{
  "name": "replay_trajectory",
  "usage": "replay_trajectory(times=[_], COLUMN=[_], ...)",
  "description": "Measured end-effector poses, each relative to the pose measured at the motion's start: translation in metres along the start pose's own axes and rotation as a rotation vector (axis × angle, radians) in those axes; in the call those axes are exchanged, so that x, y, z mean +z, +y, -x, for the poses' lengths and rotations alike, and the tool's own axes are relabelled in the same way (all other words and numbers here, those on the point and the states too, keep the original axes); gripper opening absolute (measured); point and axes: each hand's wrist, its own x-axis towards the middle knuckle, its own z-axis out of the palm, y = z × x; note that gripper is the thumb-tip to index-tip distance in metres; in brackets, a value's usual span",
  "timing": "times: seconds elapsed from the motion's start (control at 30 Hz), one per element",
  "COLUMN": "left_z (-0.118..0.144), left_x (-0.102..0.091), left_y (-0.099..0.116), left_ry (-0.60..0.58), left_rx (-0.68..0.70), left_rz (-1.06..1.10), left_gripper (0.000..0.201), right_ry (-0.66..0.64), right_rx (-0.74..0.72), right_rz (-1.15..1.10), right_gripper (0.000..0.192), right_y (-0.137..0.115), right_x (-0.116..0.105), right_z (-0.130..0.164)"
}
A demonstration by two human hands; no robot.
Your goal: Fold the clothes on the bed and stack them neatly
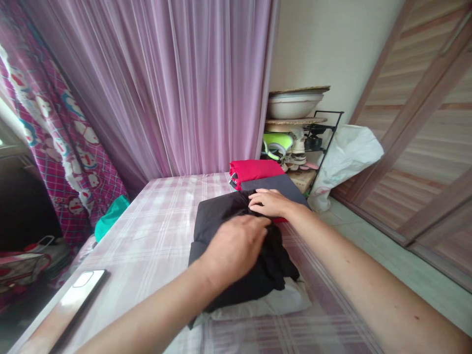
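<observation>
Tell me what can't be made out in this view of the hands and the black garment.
Head view only:
- Left hand fingertips: buried in the black garment, so its grip is unclear.
- Right hand: palm down; underside hidden.
- White cloth: mostly covered by the garment.
- Grey garment and red garment: partly hidden by hands and each other.
- Phone screen: glare.

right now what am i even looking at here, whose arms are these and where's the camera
The camera sits on a person's head, looking forward and down, so the two bare arms are their own. The left hand presses on a black garment lying on a white cloth atop a checked bed. The right hand pinches the garment's far edge. Behind lie a grey fold and a red fold. A phone lies near the left edge.
</observation>
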Motion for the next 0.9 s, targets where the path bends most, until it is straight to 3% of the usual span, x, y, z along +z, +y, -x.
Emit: replay_trajectory(times=[0.07, 0.13, 0.2, 0.33, 0.47, 0.57, 0.7, 0.8, 0.9], left_z=[0.014, 0.021, 0.023, 0.019, 0.015, 0.016, 0.037, 0.065, 0.09], left_x=[-0.008, 0.004, 0.031, 0.089, 0.112, 0.112, 0.097, 0.078, 0.063], left_y=[-0.038, -0.069, -0.083, -0.073, -0.061, -0.06, -0.074, -0.099, -0.115], left_ry=[0.133, 0.063, -0.032, 0.014, 0.047, 0.031, 0.086, 0.241, 0.17], left_rx=[-0.155, -0.265, -0.283, -0.246, -0.205, -0.175, -0.185, -0.442, -0.776], left_rz=[-0.1, -0.188, -0.231, -0.328, -0.33, -0.301, -0.189, 0.043, 0.61], left_gripper=[0.042, 0.051, 0.061, 0.078, 0.076, 0.071, 0.06, 0.06, 0.068], right_ry=[0.008, 0.031, 0.081, 0.159, 0.243, 0.28, 0.274, 0.282, 0.299], right_rx=[0.083, 0.225, 0.339, 0.386, 0.329, 0.357, 0.357, 0.373, 0.382], right_rz=[0.02, 0.049, 0.065, 0.081, 0.141, 0.156, 0.172, 0.184, 0.211], right_gripper=[0.032, 0.039, 0.051, 0.056, 0.053, 0.052, 0.051, 0.051, 0.051], right_y=[-0.007, -0.024, -0.047, -0.072, -0.048, -0.03, -0.028, -0.031, -0.032], right_x=[0.002, 0.001, 0.003, 0.036, 0.088, 0.107, 0.108, 0.108, 0.11], right_z=[0.003, 0.003, 0.001, 0.004, 0.021, 0.03, 0.036, 0.042, 0.045])
